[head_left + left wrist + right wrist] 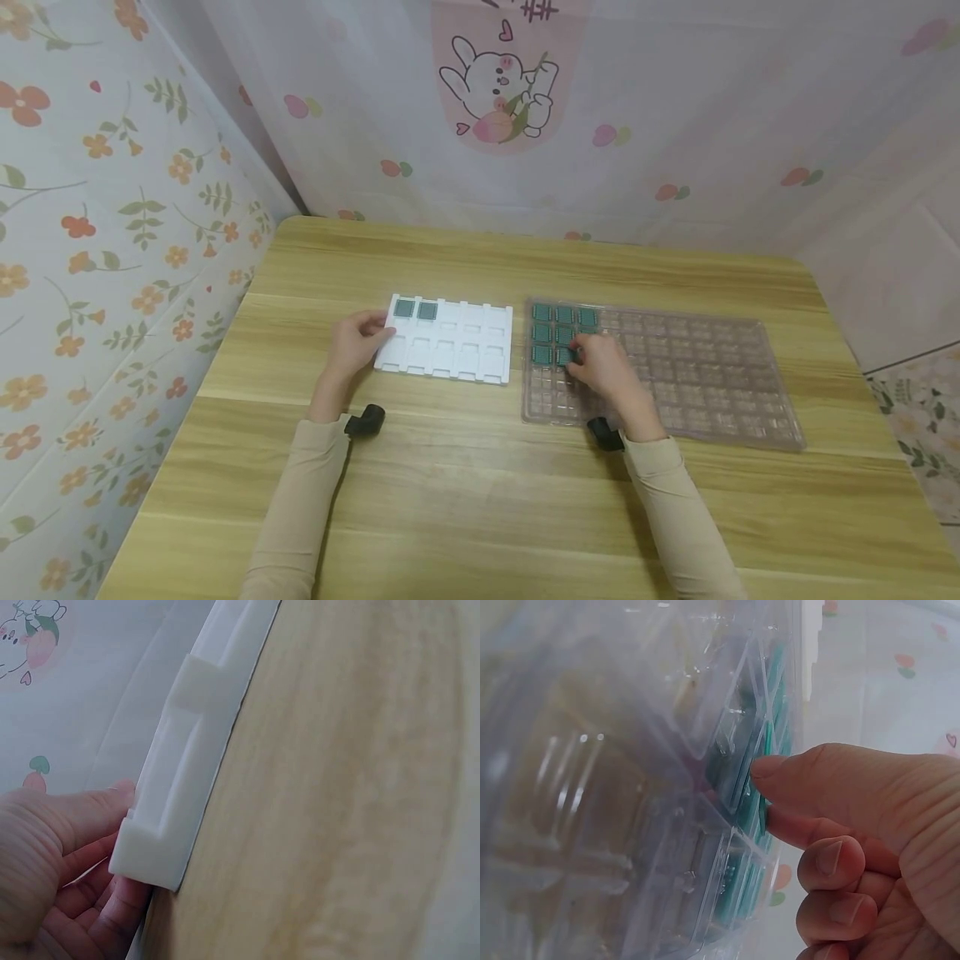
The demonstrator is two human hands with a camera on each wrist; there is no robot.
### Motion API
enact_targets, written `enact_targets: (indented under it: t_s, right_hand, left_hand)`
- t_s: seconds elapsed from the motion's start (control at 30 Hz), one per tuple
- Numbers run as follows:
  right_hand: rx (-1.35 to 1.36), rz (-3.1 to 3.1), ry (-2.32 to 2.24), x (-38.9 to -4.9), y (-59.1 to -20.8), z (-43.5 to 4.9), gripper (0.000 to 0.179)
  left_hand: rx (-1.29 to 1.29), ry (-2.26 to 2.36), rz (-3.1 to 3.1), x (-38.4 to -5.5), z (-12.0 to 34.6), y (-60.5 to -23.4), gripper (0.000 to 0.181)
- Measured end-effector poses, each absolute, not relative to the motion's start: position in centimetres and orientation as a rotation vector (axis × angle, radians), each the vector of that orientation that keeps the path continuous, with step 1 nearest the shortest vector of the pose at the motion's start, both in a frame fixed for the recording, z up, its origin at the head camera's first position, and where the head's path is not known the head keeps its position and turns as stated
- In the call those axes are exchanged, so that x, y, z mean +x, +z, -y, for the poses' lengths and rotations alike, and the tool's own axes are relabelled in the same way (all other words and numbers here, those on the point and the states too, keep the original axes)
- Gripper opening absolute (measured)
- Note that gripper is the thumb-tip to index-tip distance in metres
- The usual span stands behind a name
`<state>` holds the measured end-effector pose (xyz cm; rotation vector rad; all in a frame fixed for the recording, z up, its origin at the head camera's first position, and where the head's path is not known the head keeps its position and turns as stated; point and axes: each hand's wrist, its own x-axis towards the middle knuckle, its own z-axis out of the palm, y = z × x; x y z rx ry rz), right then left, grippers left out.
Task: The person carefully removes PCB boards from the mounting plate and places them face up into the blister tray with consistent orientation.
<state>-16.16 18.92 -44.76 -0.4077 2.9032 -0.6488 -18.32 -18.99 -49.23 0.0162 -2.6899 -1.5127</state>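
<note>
My left hand point(356, 342) grips the left end of a white plastic tray point(472, 358), thumb on its upper edge and fingers curled beneath, as the left wrist view shows. Two small green circuit boards point(427, 311) lie in its back-left compartments. To the right, my right hand point(603, 362) reaches into a clear plastic tray point(697, 367) with many small pockets. Its thumb and index finger pinch the edge of a green circuit board point(766, 780), tilted up in the right wrist view. Several more green boards point(542, 333) fill the clear tray's back-left pockets; the hand hides part of them.
Both trays lie on a wood-grain table point(465, 500), with a narrow gap between them. A printed curtain point(360, 108) hangs behind the table's back edge, and floral fabric point(112, 275) covers the left side. Black wrist mounts point(365, 421) sit at both cuffs.
</note>
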Motion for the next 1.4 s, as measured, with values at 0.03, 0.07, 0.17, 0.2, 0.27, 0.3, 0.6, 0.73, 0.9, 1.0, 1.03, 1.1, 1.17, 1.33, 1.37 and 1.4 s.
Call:
enact_targets:
  t_s: [0.03,0.07,0.17,0.2,0.27,0.3,0.6,0.73,0.9,1.0,1.03,1.1,1.17,1.33,1.37,1.4]
  right_hand:
    - [-0.412,-2.904,-0.645,-16.2,-44.7,-18.9,0.024]
    - [-0.409,-2.906,-0.641,-16.2,-44.7,-18.9,0.024]
    - [-0.405,-2.911,-0.628,-16.3,-44.7,-18.8,0.024]
    - [-0.403,-2.911,-0.627,-16.3,-44.7,-18.8,0.024]
    - [-0.399,-2.907,-0.623,-16.3,-44.8,-18.8,0.024]
    - [-0.396,-2.903,-0.623,-16.3,-44.8,-18.7,0.025]
    - [-0.372,-2.876,-0.648,-16.2,-44.9,-18.7,0.026]
    - [-0.375,-2.885,-0.652,-16.2,-44.9,-18.7,0.025]
    - [-0.376,-2.928,-0.666,-16.2,-44.6,-18.7,0.024]
    - [-0.411,-2.957,-0.679,-16.3,-44.4,-18.7,0.023]
    - [-0.431,-2.967,-0.678,-16.3,-44.3,-18.6,0.023]
    - [-0.456,-2.981,-0.675,-16.4,-44.1,-18.5,0.023]
    - [-0.463,-2.987,-0.665,-16.6,-43.8,-18.3,0.024]
    - [-0.455,-2.975,-0.614,-16.9,-43.3,-17.7,0.028]
    - [-0.457,-2.974,-0.609,-16.9,-43.2,-17.6,0.028]
    - [-0.460,-2.972,-0.609,-17.0,-43.2,-17.5,0.028]
  left_hand:
    - [0.018,-1.515,2.687,-18.3,19.0,-49.2,0.031]
    - [0.020,-1.519,2.687,-18.3,19.0,-49.2,0.031]
    - [0.024,-1.529,2.687,-18.3,19.0,-49.2,0.031]
    - [0.024,-1.529,2.689,-18.3,19.0,-49.2,0.031]
    - [0.024,-1.524,2.696,-18.3,19.0,-49.2,0.031]
    - [0.023,-1.519,2.699,-18.3,19.0,-49.2,0.031]
    - [0.012,-1.508,2.697,-18.2,19.0,-49.2,0.031]
    - [0.000,-1.505,2.683,-18.3,18.9,-49.2,0.030]
    - [-0.002,-1.494,2.681,-18.3,18.9,-49.3,0.030]
    - [0.006,-1.491,2.684,-18.3,18.9,-49.2,0.031]
    - [0.007,-1.491,2.684,-18.3,18.9,-49.2,0.031]
    - [0.005,-1.491,2.685,-18.2,18.9,-49.1,0.030]
    - [0.006,-1.490,2.686,-18.3,18.9,-49.1,0.030]
    - [0.014,-1.478,2.698,-18.3,18.9,-49.1,0.031]
    - [0.014,-1.474,2.700,-18.4,18.9,-49.1,0.031]
    - [0.014,-1.472,2.702,-18.4,18.9,-49.1,0.031]
